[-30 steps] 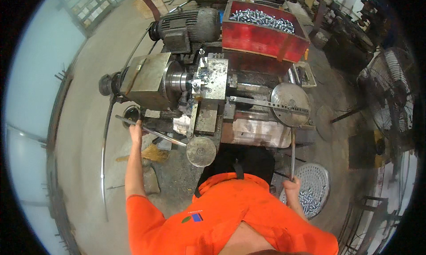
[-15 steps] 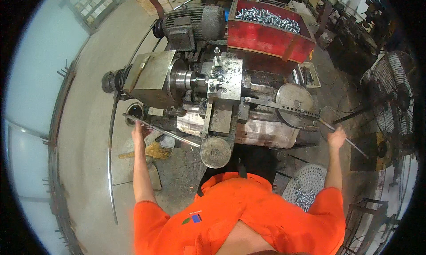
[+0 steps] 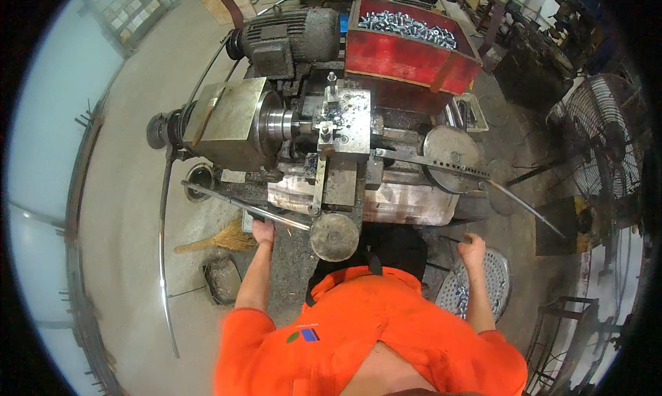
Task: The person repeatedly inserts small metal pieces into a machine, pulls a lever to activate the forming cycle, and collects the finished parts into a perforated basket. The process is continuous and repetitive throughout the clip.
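My left hand (image 3: 263, 232) is below the left steel lever (image 3: 241, 204), beside a small grey tray (image 3: 247, 223). Its fingers look curled; what they hold, if anything, is hidden. On the right, my right hand (image 3: 472, 250) is above a perforated grey seat (image 3: 498, 280) that bears small shiny metal parts (image 3: 463, 298). Its fingers are bent in too, around something too small to make out, if anything. Neither hand touches the left lever or the right lever (image 3: 527, 208). Ahead is a lathe-like machine with a round chuck (image 3: 278, 125) and a metal tool block (image 3: 349, 123).
A red bin (image 3: 407, 58) full of metal parts stands behind the machine, beside an electric motor (image 3: 293, 44). A broom (image 3: 224, 239) lies on the left floor near a dark pan (image 3: 222, 280). A fan (image 3: 601, 134) stands at the right. A round disc (image 3: 334, 237) is close to my body.
My left hand has left the left lever and moved right and down. My right hand has let go of the right lever and come down and inward over the seat.
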The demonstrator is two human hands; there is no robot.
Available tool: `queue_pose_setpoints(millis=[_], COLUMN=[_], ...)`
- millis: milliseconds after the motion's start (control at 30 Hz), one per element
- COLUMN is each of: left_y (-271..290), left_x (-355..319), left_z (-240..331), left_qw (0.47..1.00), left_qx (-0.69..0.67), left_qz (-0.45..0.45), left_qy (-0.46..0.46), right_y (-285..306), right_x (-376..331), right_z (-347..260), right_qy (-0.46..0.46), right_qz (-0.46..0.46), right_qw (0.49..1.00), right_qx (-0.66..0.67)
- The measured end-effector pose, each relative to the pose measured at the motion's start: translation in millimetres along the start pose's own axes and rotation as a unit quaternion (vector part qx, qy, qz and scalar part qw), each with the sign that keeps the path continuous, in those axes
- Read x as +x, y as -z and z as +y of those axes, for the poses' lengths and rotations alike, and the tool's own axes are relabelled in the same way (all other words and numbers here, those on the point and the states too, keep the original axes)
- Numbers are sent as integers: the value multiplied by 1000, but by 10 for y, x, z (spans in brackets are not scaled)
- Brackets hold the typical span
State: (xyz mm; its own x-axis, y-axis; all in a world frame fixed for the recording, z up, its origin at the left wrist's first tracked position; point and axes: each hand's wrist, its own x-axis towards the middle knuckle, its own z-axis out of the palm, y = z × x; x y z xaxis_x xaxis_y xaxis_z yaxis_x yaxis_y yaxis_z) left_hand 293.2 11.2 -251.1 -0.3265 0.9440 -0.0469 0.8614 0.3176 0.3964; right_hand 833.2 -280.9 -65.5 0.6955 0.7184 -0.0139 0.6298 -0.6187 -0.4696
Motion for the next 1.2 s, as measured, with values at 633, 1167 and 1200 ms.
queue_pose_setpoints(millis=[633,1167,1200], left_y=[2684,3331,3299], left_x=[270,-332,-384], left_z=[-707,-1293,-1217], left_qw=[992,979,978], left_qx=[-44,4,12], left_qz=[36,122,126], left_qy=[-110,164,165], right_y=[-309,-622,-608], right_x=[1006,892,881], right_z=[-4136,-4673,-4671], right_qy=[621,526,524], right_qz=[-18,-139,-151], right_qw=[779,836,835], right_qx=[82,-73,-77])
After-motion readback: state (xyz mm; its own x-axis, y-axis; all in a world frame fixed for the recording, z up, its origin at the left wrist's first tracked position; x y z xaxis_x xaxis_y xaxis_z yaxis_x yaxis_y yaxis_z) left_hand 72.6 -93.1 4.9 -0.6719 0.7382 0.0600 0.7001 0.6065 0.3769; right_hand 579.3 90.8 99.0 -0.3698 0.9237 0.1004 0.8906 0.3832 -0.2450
